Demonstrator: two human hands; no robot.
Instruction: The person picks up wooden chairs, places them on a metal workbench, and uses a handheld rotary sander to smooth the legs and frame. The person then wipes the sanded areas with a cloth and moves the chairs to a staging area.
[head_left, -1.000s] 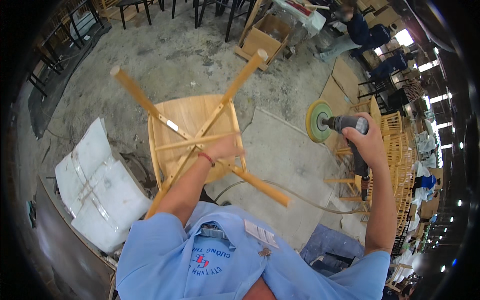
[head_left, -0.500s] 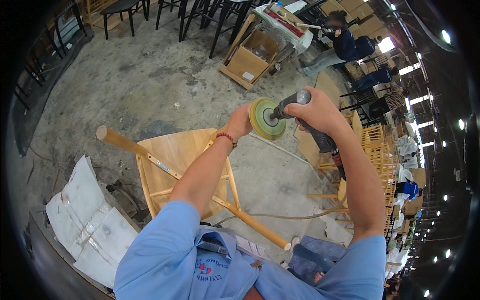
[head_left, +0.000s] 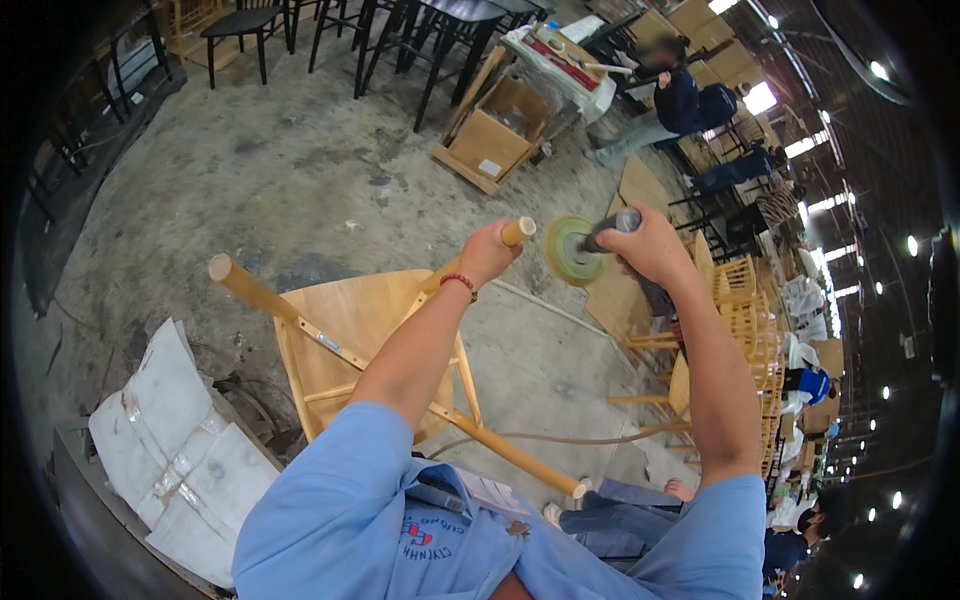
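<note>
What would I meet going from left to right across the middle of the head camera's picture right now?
White taped bundle → upturned chair's pale wooden seat → round end of its pale wooden leg → round yellow-green disc → dark-grey power tool → blue-shirted co-worker.

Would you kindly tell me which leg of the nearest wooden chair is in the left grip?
The far-right leg, its round end poking past the left grip; the far-left leg and near-right leg are not held.
</note>
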